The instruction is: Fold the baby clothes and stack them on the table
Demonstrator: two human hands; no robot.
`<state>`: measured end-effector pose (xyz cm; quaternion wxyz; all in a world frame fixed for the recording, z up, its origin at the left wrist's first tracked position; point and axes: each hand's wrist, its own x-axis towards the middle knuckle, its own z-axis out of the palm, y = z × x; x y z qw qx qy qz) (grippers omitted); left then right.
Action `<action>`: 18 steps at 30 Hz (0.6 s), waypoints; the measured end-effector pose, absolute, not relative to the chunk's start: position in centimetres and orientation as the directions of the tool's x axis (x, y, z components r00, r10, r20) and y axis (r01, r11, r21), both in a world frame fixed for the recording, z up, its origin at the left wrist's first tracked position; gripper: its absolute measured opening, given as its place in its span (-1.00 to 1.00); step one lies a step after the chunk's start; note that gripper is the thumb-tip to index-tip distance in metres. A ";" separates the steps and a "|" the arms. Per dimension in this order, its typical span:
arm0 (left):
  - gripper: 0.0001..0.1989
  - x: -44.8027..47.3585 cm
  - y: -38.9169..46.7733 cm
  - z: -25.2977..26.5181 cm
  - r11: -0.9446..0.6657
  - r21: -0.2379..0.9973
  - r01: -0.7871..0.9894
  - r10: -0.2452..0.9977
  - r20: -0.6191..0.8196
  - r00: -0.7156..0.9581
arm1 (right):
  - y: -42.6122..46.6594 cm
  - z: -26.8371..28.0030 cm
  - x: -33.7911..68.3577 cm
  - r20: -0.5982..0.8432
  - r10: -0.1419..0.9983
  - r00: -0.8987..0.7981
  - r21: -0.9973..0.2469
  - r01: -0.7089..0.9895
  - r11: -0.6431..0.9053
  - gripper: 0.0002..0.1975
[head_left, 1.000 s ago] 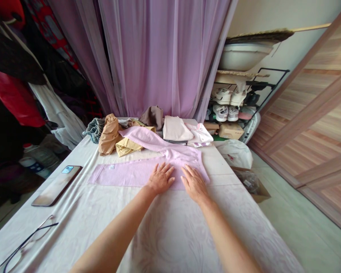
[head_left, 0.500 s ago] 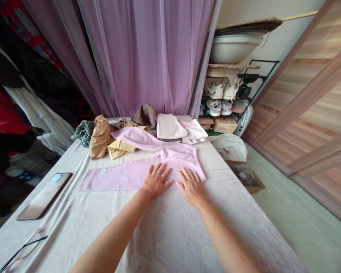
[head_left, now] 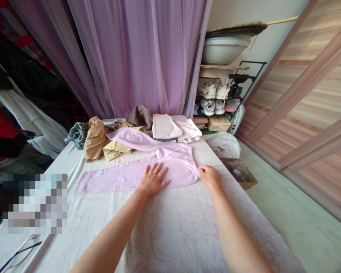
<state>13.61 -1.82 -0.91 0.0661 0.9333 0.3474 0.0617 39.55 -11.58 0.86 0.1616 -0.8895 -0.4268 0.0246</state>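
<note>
A pair of lilac ribbed pants (head_left: 176,163) lies across the table, waistband to the right and legs to the left. One leg is stretched along the near side; the other bends over the clothes behind it. My left hand (head_left: 153,180) rests flat on the near leg with its fingers spread. At the near corner of the waistband, my right hand (head_left: 210,176) is closed in a pinch on the fabric. A small white label (head_left: 100,173) shows near the end of the near leg.
Crumpled clothes, including brown pants (head_left: 93,140), lie at the back left of the table. Folded clothes (head_left: 166,126) are stacked at the back right. Eyeglasses (head_left: 22,250) lie at the front left, below a pixelated patch. A shoe rack (head_left: 227,77) stands beyond the table.
My right hand has gone from lying flat on the pants to pinching the waistband's near corner, further right. My left hand stays flat on the fabric. The view has shifted slightly.
</note>
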 end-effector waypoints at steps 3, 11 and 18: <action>-0.37 13.6 -1.9 -0.9 -0.750 0.155 0.643 0.658 0.075 0.749 | -11.3 1.6 39.2 0.000 0.774 0.633 -0.317 0.734 -0.600 -0.67; -0.37 13.8 -1.9 -0.6 -0.745 0.150 0.650 0.664 0.068 0.745 | -10.0 2.6 38.6 -0.113 0.778 0.619 -0.298 0.725 -0.620 -0.58; -0.37 13.8 -2.0 -0.4 -0.739 0.137 0.660 0.669 0.036 0.742 | -9.7 2.9 39.1 -0.151 0.723 0.674 -0.263 0.677 -0.687 -0.66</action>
